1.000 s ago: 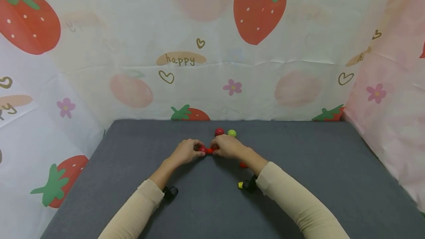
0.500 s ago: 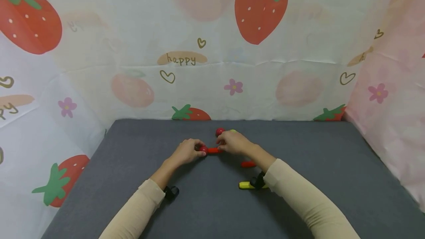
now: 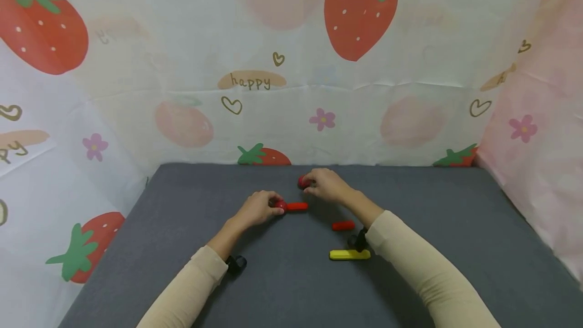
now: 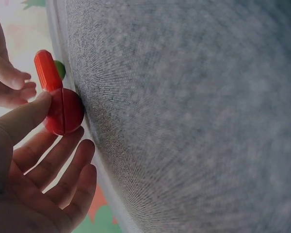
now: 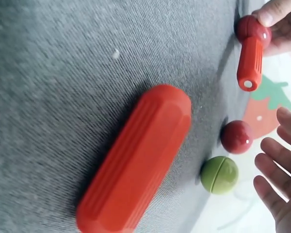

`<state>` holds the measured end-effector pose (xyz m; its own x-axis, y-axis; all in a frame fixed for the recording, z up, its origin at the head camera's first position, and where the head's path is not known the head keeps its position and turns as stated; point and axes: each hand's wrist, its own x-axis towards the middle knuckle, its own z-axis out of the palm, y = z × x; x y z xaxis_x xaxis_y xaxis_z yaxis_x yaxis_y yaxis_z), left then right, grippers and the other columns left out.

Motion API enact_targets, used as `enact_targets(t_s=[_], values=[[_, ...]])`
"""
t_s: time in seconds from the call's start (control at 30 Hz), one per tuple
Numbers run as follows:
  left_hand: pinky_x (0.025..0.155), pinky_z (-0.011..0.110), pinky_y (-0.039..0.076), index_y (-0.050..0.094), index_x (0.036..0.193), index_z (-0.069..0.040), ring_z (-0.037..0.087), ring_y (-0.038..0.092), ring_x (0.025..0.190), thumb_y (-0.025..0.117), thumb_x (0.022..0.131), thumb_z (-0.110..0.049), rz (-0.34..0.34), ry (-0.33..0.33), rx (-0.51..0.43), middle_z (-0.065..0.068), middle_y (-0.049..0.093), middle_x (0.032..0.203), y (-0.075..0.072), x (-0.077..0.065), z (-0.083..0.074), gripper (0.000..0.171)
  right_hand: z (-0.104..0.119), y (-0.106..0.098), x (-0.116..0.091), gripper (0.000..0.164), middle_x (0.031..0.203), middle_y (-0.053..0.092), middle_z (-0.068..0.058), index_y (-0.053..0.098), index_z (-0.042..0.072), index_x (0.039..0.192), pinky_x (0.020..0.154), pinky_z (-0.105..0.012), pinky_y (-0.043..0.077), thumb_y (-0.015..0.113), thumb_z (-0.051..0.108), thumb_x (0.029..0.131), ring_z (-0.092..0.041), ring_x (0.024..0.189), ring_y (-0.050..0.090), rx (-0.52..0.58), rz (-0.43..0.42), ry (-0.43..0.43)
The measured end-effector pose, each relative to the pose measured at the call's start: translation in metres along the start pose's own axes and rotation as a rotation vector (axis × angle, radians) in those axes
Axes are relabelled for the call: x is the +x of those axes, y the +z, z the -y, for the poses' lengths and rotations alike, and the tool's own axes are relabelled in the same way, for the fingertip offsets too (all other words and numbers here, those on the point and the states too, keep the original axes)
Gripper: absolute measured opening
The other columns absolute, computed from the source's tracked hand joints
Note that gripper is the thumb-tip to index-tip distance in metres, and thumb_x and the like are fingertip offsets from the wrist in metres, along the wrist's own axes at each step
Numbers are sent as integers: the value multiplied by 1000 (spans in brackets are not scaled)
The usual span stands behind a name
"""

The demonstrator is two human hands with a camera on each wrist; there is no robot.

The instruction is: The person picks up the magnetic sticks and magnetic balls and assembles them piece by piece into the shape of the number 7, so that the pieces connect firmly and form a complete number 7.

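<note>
My left hand (image 3: 256,209) pinches a glossy red ball (image 4: 70,112) between thumb and fingers, low over the grey cloth. A ridged red rod (image 3: 297,206) joins onto that ball and points right; its free end has a pale round spot in the right wrist view. My right hand (image 3: 329,185) reaches to the far side, fingers spread and holding nothing. It is beside a second red ball (image 5: 236,137), which overlaps its fingertips in the head view. A green ball (image 5: 219,175) with a seam lies next to this ball; the right hand hides it from the head camera.
On the grey table (image 3: 159,247), another red rod (image 3: 343,226) lies under the right forearm. A yellow rod (image 3: 349,255) lies nearer, close to the black right wrist camera (image 3: 358,241). A strawberry-patterned cloth (image 3: 255,125) stands behind the table's far edge.
My right hand has let go of the red rod on the ball and moved away and to the right, to the second red ball. The left hand stays in place, holding its ball.
</note>
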<state>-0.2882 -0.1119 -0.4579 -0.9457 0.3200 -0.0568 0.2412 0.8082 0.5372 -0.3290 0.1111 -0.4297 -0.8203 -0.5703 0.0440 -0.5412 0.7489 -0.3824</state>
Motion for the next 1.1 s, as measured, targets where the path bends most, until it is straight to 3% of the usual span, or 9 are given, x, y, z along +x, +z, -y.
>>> enact_targets(t_s=[0.23,0.37,0.5,0.87,1.1], values=[[89,42,50,69,118,-9,23,65,98,73,88,-25,8,-9,-2,7,71,111,0,0,0,34,-3,-2,9,29,106,67,-11,69,5,118,81,-39,51,67,18,93,-23,91,61,-27,-32,-4],[89,42,50,69,117,-9,23,65,98,73,88,-24,7,-4,-3,7,71,111,0,0,-1,33,-7,-3,15,31,116,67,-13,68,5,120,93,-43,51,68,19,92,-28,106,62,-75,-47,-4],[88,41,51,69,117,-9,22,65,98,73,88,-24,14,-5,-2,7,71,112,0,0,-1,33,-8,-4,20,35,126,64,-14,66,4,124,101,-44,47,68,19,92,-30,118,59,-73,-24,29],[88,41,51,69,117,-8,22,65,98,73,88,-24,14,-7,0,7,71,112,1,1,0,33,-9,1,31,38,132,59,-13,62,7,130,103,-43,45,65,18,94,-29,122,56,-93,60,120],[87,40,51,69,116,-9,22,65,97,73,88,-25,4,-10,10,7,71,111,0,0,-1,32,-9,7,37,38,130,63,-12,63,7,129,103,-42,46,67,17,93,-28,121,56,-123,69,87]])
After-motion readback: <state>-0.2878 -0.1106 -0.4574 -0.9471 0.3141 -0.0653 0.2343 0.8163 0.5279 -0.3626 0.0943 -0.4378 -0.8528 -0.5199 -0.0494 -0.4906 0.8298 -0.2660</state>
